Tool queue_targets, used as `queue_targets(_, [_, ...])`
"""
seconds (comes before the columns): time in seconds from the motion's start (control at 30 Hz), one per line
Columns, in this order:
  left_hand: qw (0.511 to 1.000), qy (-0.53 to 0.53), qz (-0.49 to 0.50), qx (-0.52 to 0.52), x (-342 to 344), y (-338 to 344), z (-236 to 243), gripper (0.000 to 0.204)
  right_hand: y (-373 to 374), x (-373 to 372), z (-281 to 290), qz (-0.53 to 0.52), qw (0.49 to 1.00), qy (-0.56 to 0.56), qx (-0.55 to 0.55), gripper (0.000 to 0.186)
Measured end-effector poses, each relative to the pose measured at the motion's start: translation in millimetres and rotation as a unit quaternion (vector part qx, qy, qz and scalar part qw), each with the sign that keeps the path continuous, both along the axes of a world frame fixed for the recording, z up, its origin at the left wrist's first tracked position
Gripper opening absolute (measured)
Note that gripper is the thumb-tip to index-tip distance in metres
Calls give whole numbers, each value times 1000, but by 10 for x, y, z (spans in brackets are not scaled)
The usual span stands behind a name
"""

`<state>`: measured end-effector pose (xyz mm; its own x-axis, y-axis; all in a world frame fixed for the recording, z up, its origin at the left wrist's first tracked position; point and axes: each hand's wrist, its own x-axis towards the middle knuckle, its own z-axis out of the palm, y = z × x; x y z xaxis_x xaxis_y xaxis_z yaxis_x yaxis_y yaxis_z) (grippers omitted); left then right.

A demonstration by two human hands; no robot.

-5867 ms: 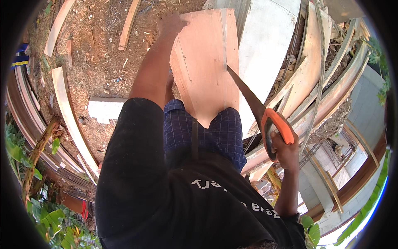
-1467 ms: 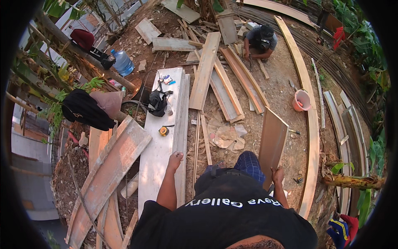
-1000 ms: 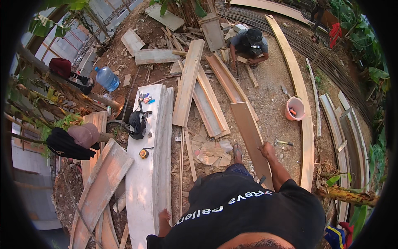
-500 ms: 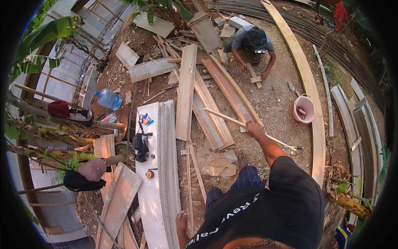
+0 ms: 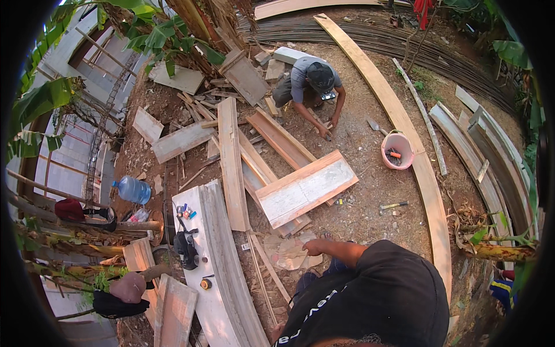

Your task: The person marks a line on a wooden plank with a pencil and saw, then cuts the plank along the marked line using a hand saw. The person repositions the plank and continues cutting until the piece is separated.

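Note:
My right hand (image 5: 314,247) hangs in front of my body, just on the near side of a short wide board (image 5: 306,188). This board has a pale, mortar-stained face and orange-brown wooden edges. It rests across other boards, and a gap shows between it and my hand. Nothing is visible in the loosely bent fingers. Of my left hand (image 5: 277,331) only a sliver shows at the lower edge, beside a stack of long whitish boards (image 5: 202,248); its fingers are hidden. To the right of the short board, a hammer (image 5: 394,205) lies on the ground.
A co-worker (image 5: 312,87) crouches ahead, both hands on a piece of wood. A pink bucket (image 5: 397,141) with tools stands by a long curved-looking plank (image 5: 393,110). Left are a water jug (image 5: 133,189), a black bag (image 5: 186,248) and a tape measure (image 5: 206,283).
The short board, earlier edge-on in my right hand, now lies with its broad face up across the others. My right hand has let go and drawn back toward me. The view has shifted.

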<state>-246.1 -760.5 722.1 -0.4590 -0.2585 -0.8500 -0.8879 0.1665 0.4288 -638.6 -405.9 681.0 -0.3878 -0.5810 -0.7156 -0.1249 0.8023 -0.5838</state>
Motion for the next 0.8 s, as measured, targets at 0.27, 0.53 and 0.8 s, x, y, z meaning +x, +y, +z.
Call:
queue_targets(0.27, [983,-66,90,143,-466,-751,-533,32,2072,514,-474,-321,926,57,191,34])
queue_targets(0.53, [985,90,84,117,-1268,-684,-685,33,3064,1359,-29,-483,849,93,194,47])
queue_targets(0.8, [872,182,-448,78,-1824,-327,-1035,26,1581,2864,862,-625,761,-175,-20,86])
